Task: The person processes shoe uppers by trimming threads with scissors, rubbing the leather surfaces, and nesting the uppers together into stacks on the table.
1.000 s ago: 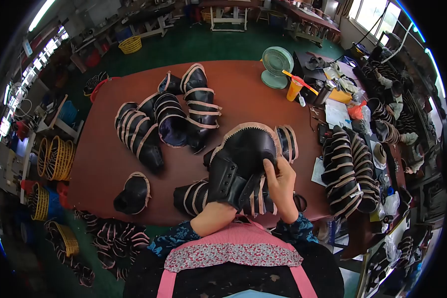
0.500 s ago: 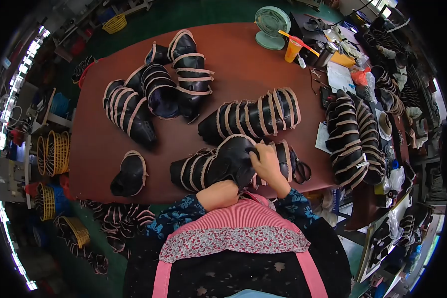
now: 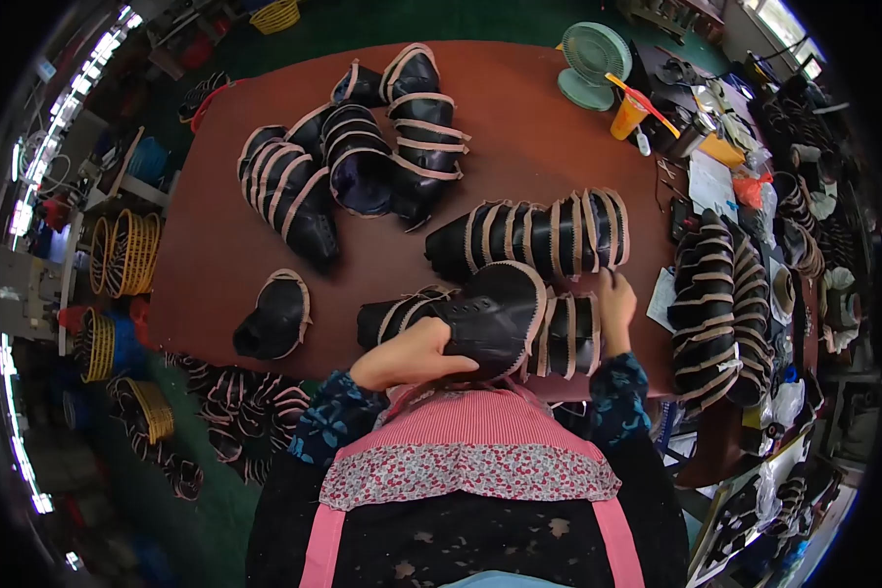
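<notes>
My left hand (image 3: 416,355) grips a black leather shoe upper (image 3: 495,318) with a pale toothed edge and a row of eyelets. It lies over a nested row of uppers (image 3: 570,335) along the table's near edge. My right hand (image 3: 614,302) is right of the held upper, its fingers pinched by the end of a second nested row (image 3: 529,238); what they hold, if anything, is too small to make out.
More nested uppers lie on the red-brown table (image 3: 206,211) at the back left, and a single upper (image 3: 274,316) at the front left. A green fan (image 3: 596,54), an orange cup (image 3: 628,116) and papers (image 3: 712,186) are at the right. Yellow baskets (image 3: 137,253) stand left.
My right hand has left the held upper and moved right. The upper has turned, its toothed edge now facing right, and my left hand shows on top of it. The camera view has shifted.
</notes>
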Available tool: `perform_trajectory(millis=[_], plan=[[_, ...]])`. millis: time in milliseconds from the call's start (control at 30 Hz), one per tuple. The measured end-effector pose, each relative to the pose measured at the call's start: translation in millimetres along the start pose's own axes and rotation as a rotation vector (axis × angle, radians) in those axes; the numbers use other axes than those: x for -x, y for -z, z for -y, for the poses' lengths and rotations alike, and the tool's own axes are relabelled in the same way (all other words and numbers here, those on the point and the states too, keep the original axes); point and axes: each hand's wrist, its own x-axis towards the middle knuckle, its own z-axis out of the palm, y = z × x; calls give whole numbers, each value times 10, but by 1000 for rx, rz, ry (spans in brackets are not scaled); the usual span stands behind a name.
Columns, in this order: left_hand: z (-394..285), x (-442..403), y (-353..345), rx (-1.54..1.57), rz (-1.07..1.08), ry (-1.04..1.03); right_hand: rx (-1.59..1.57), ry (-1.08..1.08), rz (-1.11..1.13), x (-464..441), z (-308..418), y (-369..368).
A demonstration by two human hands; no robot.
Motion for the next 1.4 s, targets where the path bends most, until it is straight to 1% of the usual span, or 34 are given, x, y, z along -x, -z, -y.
perform_trajectory(millis=[33,67,100,133,200,233,267,300,333,367,400,433,467,533,567,600,633,700,733,800,833,867,933,967,1000,1033,1067,1133,1167,1200,1267,1300,1367,1400], plan=[[-103,77,149,221,-45,8,45,-19,-22,-104,-495,-48],[50,153,298,332,42,174,4,-9,19,-155,-939,-71],[86,243,406,331,12,176,10,-96,113,-212,-1470,-152],[110,330,491,450,11,202,20,-182,208,-228,-1851,-191],[34,415,613,658,-2,231,-44,-335,312,-102,-2125,-178],[34,414,637,653,-28,232,-238,-471,350,-43,-2098,-149],[45,380,638,896,-71,127,-429,-613,385,9,-2074,-95],[62,333,619,1138,-110,12,-430,-603,395,62,-2133,-119],[62,297,603,1378,-148,-113,-400,-527,233,118,-2143,-133],[55,271,617,1377,-160,-117,-370,-448,73,116,-2135,-170],[50,246,649,1533,-117,-156,-372,-440,83,86,-2128,-198],[48,239,678,1690,-73,-197,-359,-382,-19,113,-1931,-112],[33,248,694,1691,-89,-201,-345,-324,-119,149,-1702,-9],[-18,319,733,1584,-198,-133,-416,-312,-119,186,-1219,110],[-18,386,758,1584,-217,-138,-497,-276,-139,184,-1056,102],[-14,463,783,1513,-292,-124,-579,-238,-156,162,-913,79],[-12,549,806,1441,-369,-109,-526,-145,-172,133,-816,32],[-102,705,887,1007,-667,-28,-555,-74,-156,196,-224,104],[-22,835,963,944,-766,-14,-582,-17,-161,264,115,163],[-7,1157,1161,892,-840,-31,-631,24,-88,372,525,143],[30,1330,1289,993,-843,-57,-672,54,-40,445,703,127],[70,1518,1379,991,-848,-59,-712,84,1,531,869,114],[158,1838,1617,986,-749,-49,-795,95,93,767,1253,77],[239,1969,1690,893,-777,2,-684,105,154,890,1451,51],[299,2079,1774,895,-758,-6,-725,109,201,1070,1668,-23],[342,2185,1873,725,-749,44,-765,109,243,1321,2057,-67],[367,2272,1985,555,-732,90,-782,114,370,1545,2377,-102],[396,2435,2203,577,-678,107,-919,93,590,2005,3031,-364],[443,2517,2312,557,-629,107,-927,34,766,2212,3336,-499],[492,2596,2413,539,-576,113,-981,42,879,2437,3675,-613],[611,2709,2602,490,-515,77,-1137,49,1005,2774,4325,-771],[682,2766,2706,438,-479,73,-1135,33,981,2889,4525,-871],[755,2829,2869,383,-422,65,-1283,14,1108,3044,4796,-1015],[737,2824,2940,244,-530,100,-1274,31,1135,3066,4792,-1095]])
